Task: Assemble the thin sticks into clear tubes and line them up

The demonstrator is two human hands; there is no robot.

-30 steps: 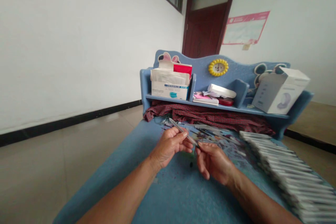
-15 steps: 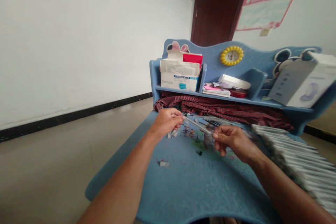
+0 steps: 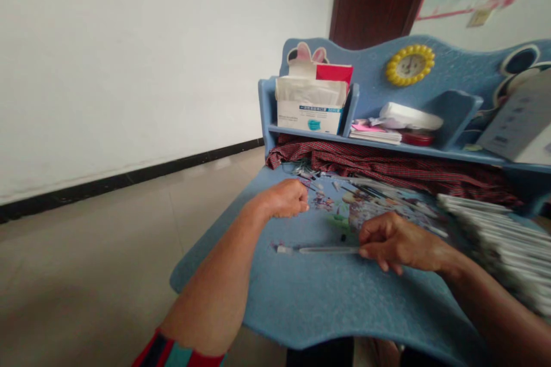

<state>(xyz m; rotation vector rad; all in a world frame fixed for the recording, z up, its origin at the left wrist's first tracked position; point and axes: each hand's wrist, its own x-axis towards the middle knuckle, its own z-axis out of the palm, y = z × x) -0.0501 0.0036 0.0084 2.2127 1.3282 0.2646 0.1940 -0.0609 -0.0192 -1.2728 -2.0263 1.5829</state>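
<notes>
My right hand (image 3: pixel 398 241) pinches one end of a clear, slim pen barrel (image 3: pixel 329 250), which lies level just over the blue desk (image 3: pixel 327 298). Close to the barrel's far end is a small translucent pen cap (image 3: pixel 284 249), apart from it. My left hand (image 3: pixel 286 198) is closed at the left of the desk top, its fingers curled under; whatever they hold is hidden. A small black piece (image 3: pixel 343 238) sits beside my right fingers. Thin pen parts (image 3: pixel 374 191) are scattered beyond both hands.
On the right lies a stack of many pale pens (image 3: pixel 503 246), blurred. A checked cloth (image 3: pixel 387 166) runs along the desk's back. The shelf above holds a mask box (image 3: pixel 310 109), papers (image 3: pixel 374 135) and a white box (image 3: pixel 516 120). A wall (image 3: pixel 150 57) stands left.
The pen barrel, earlier held between both hands, is now in my right hand alone, lowered to the desk near the cap. My left hand has let go of it and curled closed.
</notes>
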